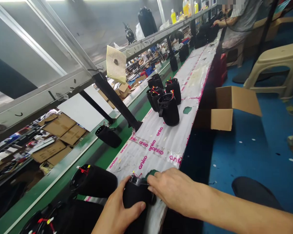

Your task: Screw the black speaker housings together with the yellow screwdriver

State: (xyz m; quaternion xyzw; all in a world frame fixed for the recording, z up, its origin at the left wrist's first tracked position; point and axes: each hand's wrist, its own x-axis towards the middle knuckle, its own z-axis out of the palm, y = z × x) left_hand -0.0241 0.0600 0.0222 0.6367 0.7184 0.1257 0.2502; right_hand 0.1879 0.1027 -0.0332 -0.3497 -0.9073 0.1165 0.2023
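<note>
My left hand (123,203) is wrapped round a black cylindrical housing (135,193), thumb on the near side. Thin red wires with small yellow and white connectors stick up from its open top. At the rim's right side is my right hand (177,191), its fingers pinched together; what they hold is hidden. Left of my hands lies another black housing (100,180) on its side, its wired open end facing left. Closer in, at the lower left, a further housing with red wires (47,222) is partly cut off by the frame.
Several similar housings (169,110) stand farther up the bench, covered in pink-printed plastic sheet (158,146). One housing (108,136) lies on the green strip beside a black post (117,100). To the right are an open carton (222,118) and a stool (275,65). A person (241,26) sits at the far end.
</note>
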